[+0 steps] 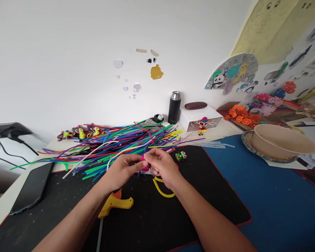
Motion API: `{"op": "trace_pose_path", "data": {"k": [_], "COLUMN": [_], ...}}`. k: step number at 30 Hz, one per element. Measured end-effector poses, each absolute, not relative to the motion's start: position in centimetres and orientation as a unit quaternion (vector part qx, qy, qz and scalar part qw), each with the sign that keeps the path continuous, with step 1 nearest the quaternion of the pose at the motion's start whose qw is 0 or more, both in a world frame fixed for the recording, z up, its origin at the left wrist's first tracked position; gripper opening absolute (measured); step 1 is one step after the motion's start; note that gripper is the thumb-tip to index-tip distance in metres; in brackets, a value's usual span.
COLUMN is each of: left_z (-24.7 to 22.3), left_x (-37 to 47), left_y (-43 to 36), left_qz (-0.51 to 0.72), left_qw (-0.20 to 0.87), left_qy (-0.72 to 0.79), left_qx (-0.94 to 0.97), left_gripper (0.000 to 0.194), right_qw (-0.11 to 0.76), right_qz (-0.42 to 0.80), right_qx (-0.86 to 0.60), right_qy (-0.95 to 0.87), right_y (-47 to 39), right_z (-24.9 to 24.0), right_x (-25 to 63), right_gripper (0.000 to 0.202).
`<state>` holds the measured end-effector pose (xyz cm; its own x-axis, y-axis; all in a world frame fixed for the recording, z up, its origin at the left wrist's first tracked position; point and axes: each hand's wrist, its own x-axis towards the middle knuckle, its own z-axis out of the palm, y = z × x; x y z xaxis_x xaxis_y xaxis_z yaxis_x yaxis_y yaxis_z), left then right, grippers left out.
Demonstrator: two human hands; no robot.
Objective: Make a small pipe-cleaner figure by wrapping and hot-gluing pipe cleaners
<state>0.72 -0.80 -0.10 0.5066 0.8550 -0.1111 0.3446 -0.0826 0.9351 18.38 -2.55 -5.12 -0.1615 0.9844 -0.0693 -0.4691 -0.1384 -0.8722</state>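
My left hand (122,170) and my right hand (166,168) meet over the black mat (157,227). Between their closed fingertips is a small bright pink fuzzy piece of pipe cleaner (146,168), partly hidden by the fingers. A bit of purple shows beside it. A curved yellow pipe cleaner (161,190) lies below my right hand. Under my left wrist rests a yellow glue gun (118,203) with an orange part and a grey glue stick (100,232). A small green and multicoloured fuzzy figure (181,156) lies beyond my right hand.
A big pile of coloured pipe cleaners (99,154) spreads behind my hands. A phone (33,189) lies left. At the back stand a black thermos (174,107), a white box (185,117) and a fuzzy figure (203,126). A beige bowl (267,143) sits right.
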Motion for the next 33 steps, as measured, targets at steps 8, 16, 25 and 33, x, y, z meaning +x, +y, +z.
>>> {"op": "trace_pose_path", "data": {"k": [8,16,25,33], "left_z": [-0.41,0.03,-0.39,-0.14], "left_x": [0.9,0.72,0.73,0.87], "left_y": [-0.55,-0.61,-0.48,-0.67], "left_qz": [0.25,0.246,0.227,0.226], "left_qw": [0.511,0.542,0.512,0.523], "left_qy": [0.46,0.419,0.437,0.423], "left_qx": [0.681,0.686,0.704,0.705], "left_gripper": [0.05,0.05,0.057,0.053], "right_qw": [0.544,0.558,0.558,0.56], "right_qz": [0.67,0.656,0.667,0.663], "right_qx": [-0.354,-0.368,-0.372,-0.381], "right_qy": [-0.361,-0.35,-0.324,-0.318], "right_y": [-2.57,-2.48,-2.42,-2.41], "right_z": [-5.14,-4.58,-4.67,-4.71], "right_x": [18.19,18.54,18.48,18.56], "right_gripper": [0.051,0.049,0.051,0.052]}}
